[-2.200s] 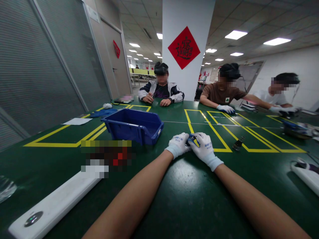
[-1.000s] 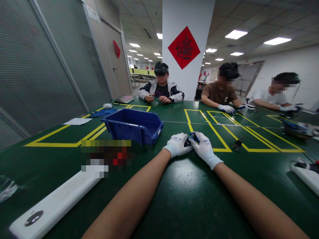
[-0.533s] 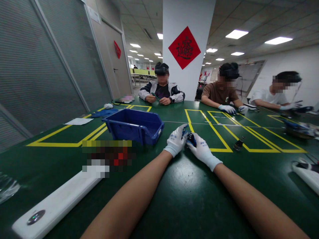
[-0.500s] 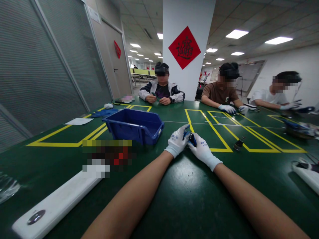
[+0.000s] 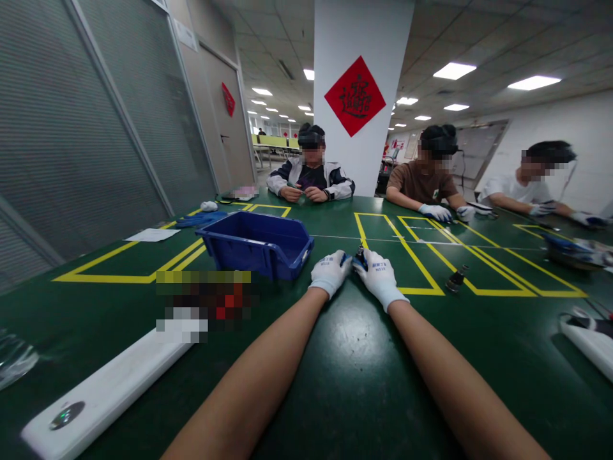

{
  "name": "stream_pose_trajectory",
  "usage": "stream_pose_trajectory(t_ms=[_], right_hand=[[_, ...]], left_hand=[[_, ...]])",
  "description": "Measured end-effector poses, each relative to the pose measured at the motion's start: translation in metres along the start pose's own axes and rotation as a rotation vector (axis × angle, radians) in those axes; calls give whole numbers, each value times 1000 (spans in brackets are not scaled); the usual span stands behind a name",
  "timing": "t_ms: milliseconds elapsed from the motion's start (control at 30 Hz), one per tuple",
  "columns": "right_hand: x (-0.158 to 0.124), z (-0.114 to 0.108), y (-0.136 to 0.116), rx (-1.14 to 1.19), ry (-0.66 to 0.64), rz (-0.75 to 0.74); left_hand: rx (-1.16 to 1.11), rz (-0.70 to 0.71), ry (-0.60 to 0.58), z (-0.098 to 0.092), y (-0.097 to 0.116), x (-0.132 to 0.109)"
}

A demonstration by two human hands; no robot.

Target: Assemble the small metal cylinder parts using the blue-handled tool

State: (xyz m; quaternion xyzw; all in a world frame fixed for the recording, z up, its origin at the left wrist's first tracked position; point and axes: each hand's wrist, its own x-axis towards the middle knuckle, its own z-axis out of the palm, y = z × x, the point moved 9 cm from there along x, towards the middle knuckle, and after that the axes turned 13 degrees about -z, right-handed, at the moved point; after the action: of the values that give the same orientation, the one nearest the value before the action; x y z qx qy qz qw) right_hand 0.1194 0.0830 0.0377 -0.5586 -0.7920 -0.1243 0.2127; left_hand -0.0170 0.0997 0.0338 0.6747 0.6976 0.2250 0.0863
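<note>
My right hand (image 5: 376,273), in a white glove with blue palm and fingertips, is closed around a small black piece with a metallic tip (image 5: 360,253). The tip points up past the fingers; the glove hides the rest. Close on the other side, my left hand (image 5: 330,269) wears a matching glove. Its fingers are curled in towards the black piece, and what they hold, if anything, is hidden. To the right lies a similar dark, tapered piece (image 5: 457,280) with a narrow end, tilted on the green table (image 5: 357,370).
A blue plastic bin (image 5: 253,246) stands left of my hands. A long white bar (image 5: 110,377) lies at front left, its far end blurred out. Yellow tape (image 5: 421,291) marks the table. Three people sit opposite; one gloved hand (image 5: 435,212) rests on the table.
Both hands have shifted slightly and turned, with the gloves now lower at the fingers. The black piece's tip now shows more clearly above my right hand. The bin stays put.
</note>
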Motion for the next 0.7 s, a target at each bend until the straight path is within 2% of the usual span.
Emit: stream_pose_trajectory(t_ms=[133,300,700], right_hand=[[7,4,11,-49,-14,56],[19,12,24,-93,-38,109],[84,51,39,-50,-14,151]], left_hand=[[38,57,-57,10,4,0],[64,50,-65,16,6,10],[32,-80,-80,35,-1,73]])
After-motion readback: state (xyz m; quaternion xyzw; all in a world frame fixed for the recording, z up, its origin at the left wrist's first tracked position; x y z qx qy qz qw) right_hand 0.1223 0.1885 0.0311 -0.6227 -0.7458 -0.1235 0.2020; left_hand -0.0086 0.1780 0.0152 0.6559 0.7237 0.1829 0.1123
